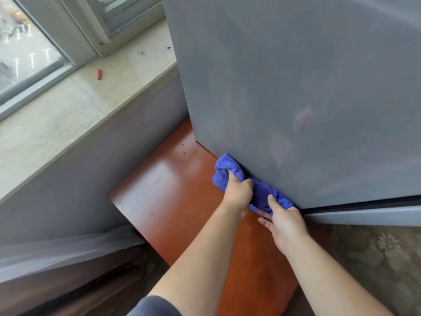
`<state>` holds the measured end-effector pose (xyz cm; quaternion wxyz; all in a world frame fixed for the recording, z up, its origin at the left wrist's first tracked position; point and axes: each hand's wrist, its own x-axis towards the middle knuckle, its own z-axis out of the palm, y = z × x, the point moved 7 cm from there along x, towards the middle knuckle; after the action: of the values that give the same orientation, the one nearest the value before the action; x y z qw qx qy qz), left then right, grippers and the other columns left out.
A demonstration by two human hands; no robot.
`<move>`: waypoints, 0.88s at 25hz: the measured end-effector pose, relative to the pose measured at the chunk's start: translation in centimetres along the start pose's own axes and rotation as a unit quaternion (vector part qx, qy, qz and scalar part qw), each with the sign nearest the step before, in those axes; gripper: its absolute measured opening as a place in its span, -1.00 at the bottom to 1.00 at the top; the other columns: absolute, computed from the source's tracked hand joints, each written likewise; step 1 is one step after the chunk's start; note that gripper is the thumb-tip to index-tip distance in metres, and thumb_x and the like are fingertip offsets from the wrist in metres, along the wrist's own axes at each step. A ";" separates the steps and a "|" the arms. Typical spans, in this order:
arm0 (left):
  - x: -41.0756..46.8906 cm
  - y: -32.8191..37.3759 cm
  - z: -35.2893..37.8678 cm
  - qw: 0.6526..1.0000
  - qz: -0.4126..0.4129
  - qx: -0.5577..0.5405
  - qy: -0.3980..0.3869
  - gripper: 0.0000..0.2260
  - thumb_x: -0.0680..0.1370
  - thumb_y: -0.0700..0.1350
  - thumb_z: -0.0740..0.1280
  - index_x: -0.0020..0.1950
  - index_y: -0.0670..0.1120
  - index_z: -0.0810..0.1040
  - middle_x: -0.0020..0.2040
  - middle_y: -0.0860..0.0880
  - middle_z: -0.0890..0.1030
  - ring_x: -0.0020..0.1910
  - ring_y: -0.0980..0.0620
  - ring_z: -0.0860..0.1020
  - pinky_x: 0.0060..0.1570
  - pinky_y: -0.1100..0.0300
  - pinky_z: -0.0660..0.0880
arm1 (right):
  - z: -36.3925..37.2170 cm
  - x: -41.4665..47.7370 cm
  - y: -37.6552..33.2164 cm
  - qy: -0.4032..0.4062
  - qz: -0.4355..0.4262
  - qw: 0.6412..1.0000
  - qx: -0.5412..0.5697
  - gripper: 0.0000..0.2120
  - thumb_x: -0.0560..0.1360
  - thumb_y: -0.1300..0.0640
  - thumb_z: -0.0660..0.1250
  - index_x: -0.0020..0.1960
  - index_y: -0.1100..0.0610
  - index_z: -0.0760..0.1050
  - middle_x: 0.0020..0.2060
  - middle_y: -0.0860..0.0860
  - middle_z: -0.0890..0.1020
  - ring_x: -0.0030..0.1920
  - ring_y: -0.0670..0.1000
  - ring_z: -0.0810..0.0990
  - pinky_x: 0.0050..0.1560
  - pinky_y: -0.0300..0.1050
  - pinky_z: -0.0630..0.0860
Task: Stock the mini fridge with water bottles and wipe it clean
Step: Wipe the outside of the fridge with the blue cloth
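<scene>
The grey mini fridge [296, 87] fills the upper right, its flat side panel facing me. It stands on a reddish-brown wooden board [173, 183]. A blue microfibre cloth [262, 190] is bunched against the bottom edge of that panel. My left hand [238, 192] grips the cloth's left part, fingers closed on it. My right hand [284, 222] holds the cloth's right end between thumb and fingers, close to the fridge's lower corner. No water bottles are in view and the fridge's inside is hidden.
A pale marble window sill [75, 110] runs along the left under a window [27, 51], with a small red object [99, 74] on it. A grey wall [91, 167] lies below the sill. Patterned carpet [373, 258] shows at the lower right.
</scene>
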<state>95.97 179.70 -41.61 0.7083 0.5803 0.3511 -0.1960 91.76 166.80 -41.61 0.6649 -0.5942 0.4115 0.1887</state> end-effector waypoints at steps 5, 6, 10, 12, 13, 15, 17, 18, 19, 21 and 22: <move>-2.0 2.1 -0.4 0.991 0.010 -0.134 0.000 -0.67 0.44 -0.37 0.13 0.10 -0.11 0.52 0.06 -0.13 0.62 0.09 -0.14 0.58 0.20 -0.16 0.57 | 0.4 -2.5 -2.6 0.028 -0.085 0.996 0.004 -0.79 0.66 0.11 0.31 0.14 0.23 0.61 -0.16 0.12 0.74 -0.32 0.01 0.72 -0.16 -0.01 0.62; -3.3 3.4 -0.3 0.983 0.016 -0.181 -0.011 -0.72 0.44 -0.41 0.12 -0.01 -0.13 0.49 -0.06 -0.13 0.58 0.01 -0.15 0.55 0.13 -0.15 0.57 | 0.5 -3.9 -3.9 0.037 -0.119 0.992 -0.004 -0.80 0.64 0.08 0.34 0.06 0.22 0.63 -0.21 0.12 0.74 -0.33 0.01 0.71 -0.15 0.02 0.62; -10.4 12.2 -1.6 0.960 0.097 -0.263 -0.022 -0.74 0.51 -0.47 0.09 -0.11 -0.14 0.42 -0.25 -0.09 0.45 -0.23 -0.06 0.47 -0.18 0.10 0.51 | 3.0 -11.9 -11.7 -0.005 -0.265 0.964 0.011 -0.75 0.57 -0.01 0.41 -0.22 0.10 0.64 -0.32 0.04 0.72 -0.27 0.06 0.69 -0.05 0.21 0.66; -14.5 17.5 -2.5 0.954 0.161 -0.253 -0.017 -0.80 0.50 -0.45 0.10 -0.10 -0.17 0.40 -0.28 -0.08 0.38 -0.29 -0.03 0.40 -0.28 0.14 0.42 | 4.4 -16.2 -16.1 -0.032 -0.341 0.939 0.021 -0.73 0.50 -0.09 0.41 -0.26 0.06 0.65 -0.29 0.04 0.72 -0.20 0.10 0.71 -0.03 0.28 0.65; -16.4 19.9 -3.0 0.950 0.188 -0.249 -0.016 -0.80 0.49 -0.44 0.11 -0.08 -0.17 0.39 -0.30 -0.08 0.35 -0.32 -0.01 0.36 -0.33 0.16 0.39 | 4.9 -18.0 -18.2 -0.044 -0.373 0.926 0.024 -0.72 0.49 -0.10 0.41 -0.27 0.07 0.64 -0.29 0.04 0.72 -0.17 0.14 0.72 -0.04 0.29 0.64; -19.3 23.4 -3.6 0.940 0.231 -0.248 -0.029 -0.79 0.49 -0.45 0.10 -0.16 -0.15 0.35 -0.37 -0.05 0.31 -0.40 0.03 0.33 -0.43 0.22 0.36 | 5.4 -21.0 -21.5 -0.066 -0.425 0.903 0.022 -0.69 0.51 -0.07 0.42 -0.24 0.16 0.63 -0.29 0.06 0.71 -0.15 0.17 0.73 -0.06 0.29 0.64; -21.0 24.8 -3.9 0.936 0.256 -0.238 -0.043 -0.80 0.49 -0.45 0.12 -0.14 -0.16 0.36 -0.35 -0.06 0.36 -0.39 0.03 0.38 -0.40 0.21 0.42 | 5.3 -22.2 -23.1 -0.072 -0.461 0.884 0.006 -0.60 0.53 -0.06 0.41 -0.18 0.31 0.57 -0.30 0.16 0.68 -0.22 0.16 0.69 -0.12 0.29 0.63; -21.2 24.7 -3.9 0.936 0.258 -0.234 -0.050 -0.80 0.49 -0.45 0.13 -0.06 -0.18 0.39 -0.28 -0.09 0.40 -0.31 -0.01 0.43 -0.33 0.17 0.47 | 5.0 -22.2 -23.1 -0.069 -0.468 0.881 -0.005 -0.57 0.53 -0.07 0.41 -0.17 0.35 0.56 -0.28 0.22 0.68 -0.23 0.19 0.68 -0.13 0.29 0.62; -21.0 24.2 -3.8 0.937 0.257 -0.228 -0.057 -0.77 0.48 -0.45 0.15 0.02 -0.18 0.41 -0.19 -0.12 0.43 -0.22 -0.06 0.47 -0.24 0.11 0.52 | 4.7 -21.8 -22.6 -0.063 -0.466 0.882 -0.016 -0.56 0.53 -0.09 0.41 -0.16 0.34 0.56 -0.27 0.23 0.68 -0.21 0.22 0.69 -0.12 0.28 0.62; -19.8 22.6 -3.5 0.945 0.255 -0.198 -0.051 -0.74 0.45 -0.41 0.20 0.03 -0.12 0.46 -0.10 -0.14 0.44 -0.10 -0.11 0.48 -0.09 -0.04 0.52 | 3.8 -20.0 -20.6 -0.052 -0.439 0.897 -0.020 -0.61 0.53 -0.11 0.41 -0.14 0.26 0.61 -0.25 0.12 0.73 -0.13 0.18 0.73 -0.04 0.25 0.64; -18.9 21.6 -3.3 0.953 0.253 -0.163 -0.036 -0.75 0.41 -0.36 0.23 -0.06 -0.05 0.50 -0.10 -0.12 0.43 -0.08 -0.11 0.46 -0.05 -0.08 0.49 | 3.4 -18.9 -19.4 -0.049 -0.420 0.906 -0.015 -0.65 0.54 -0.10 0.40 -0.11 0.22 0.64 -0.21 0.07 0.75 -0.08 0.14 0.74 0.02 0.23 0.65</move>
<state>97.13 185.84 -13.39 0.8318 0.5194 0.1938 0.0284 96.04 170.19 -14.86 0.6929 -0.7120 0.0877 -0.0725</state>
